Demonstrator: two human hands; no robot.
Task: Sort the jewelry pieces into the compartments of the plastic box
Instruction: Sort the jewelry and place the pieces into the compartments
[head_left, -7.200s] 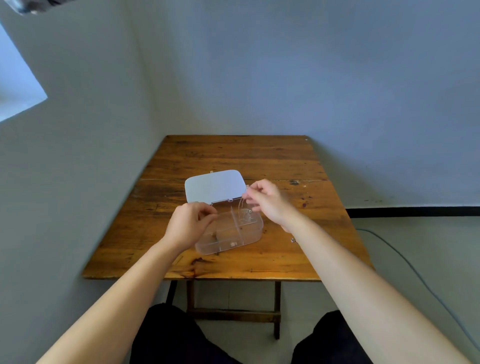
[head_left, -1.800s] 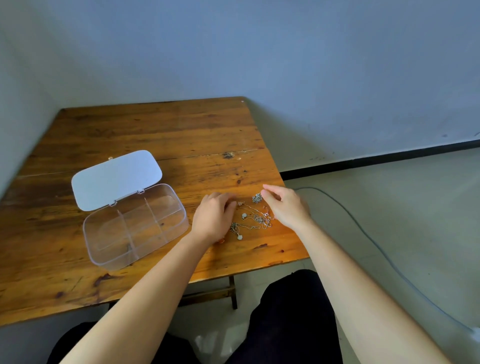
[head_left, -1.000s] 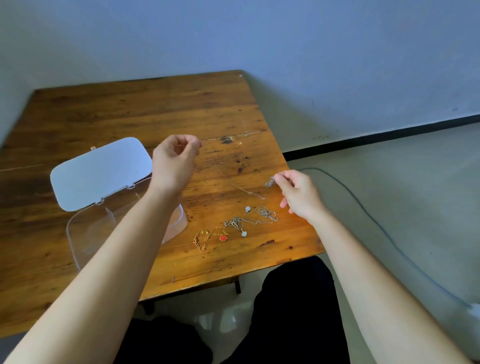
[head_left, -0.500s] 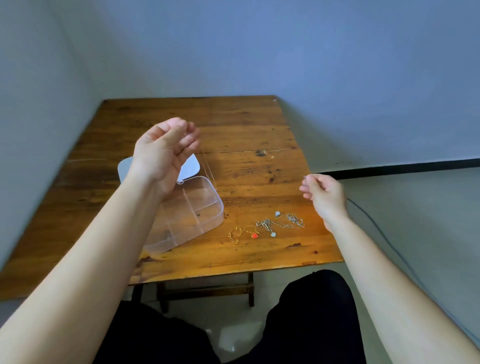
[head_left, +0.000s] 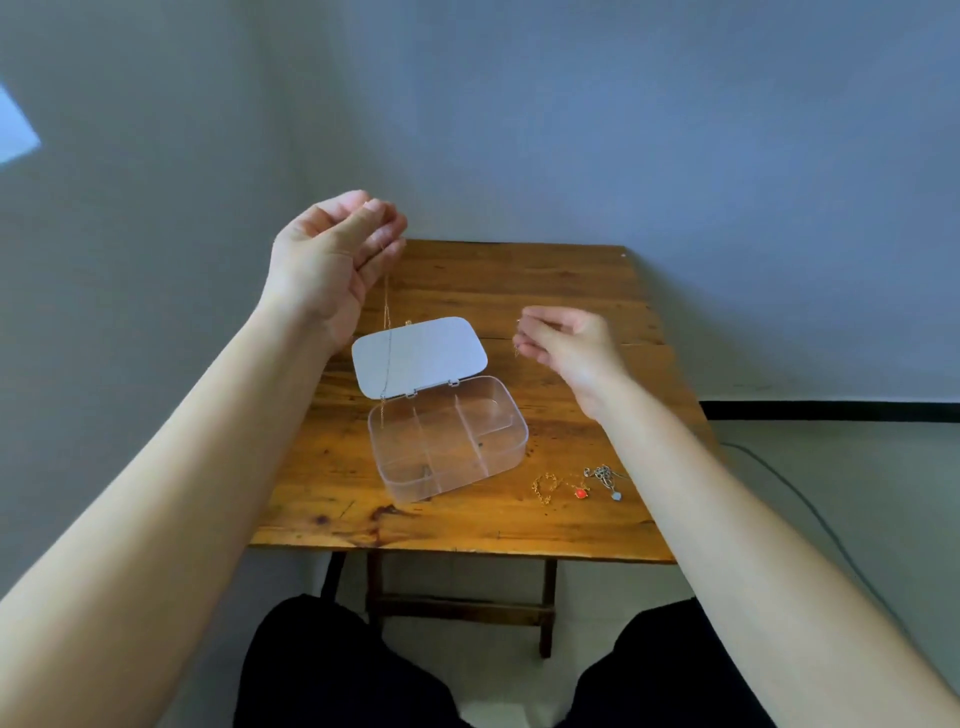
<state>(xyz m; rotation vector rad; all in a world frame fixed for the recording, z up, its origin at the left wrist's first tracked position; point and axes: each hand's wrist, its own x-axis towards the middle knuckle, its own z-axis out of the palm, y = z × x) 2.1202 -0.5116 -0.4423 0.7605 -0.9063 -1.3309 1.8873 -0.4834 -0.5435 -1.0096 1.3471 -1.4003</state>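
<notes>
Raised higher than half a second ago, left hand (head_left: 332, 260) pinches a thin gold chain (head_left: 387, 338) hanging over the clear compartmented plastic box (head_left: 501, 452), lid open. Right hand (head_left: 566, 343): fingers curled, contents indiscernible. Remaining jewelry pieces (head_left: 579, 483) lie on the wooden table (head_left: 519, 275), right of box.

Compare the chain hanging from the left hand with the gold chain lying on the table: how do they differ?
The hanging chain drops straight from the raised left hand toward the open plastic box; the gold chain lies bunched on the table, right of the box. The hanging one is held, the gold one untouched. Both are thin chains outside the compartments.
</notes>
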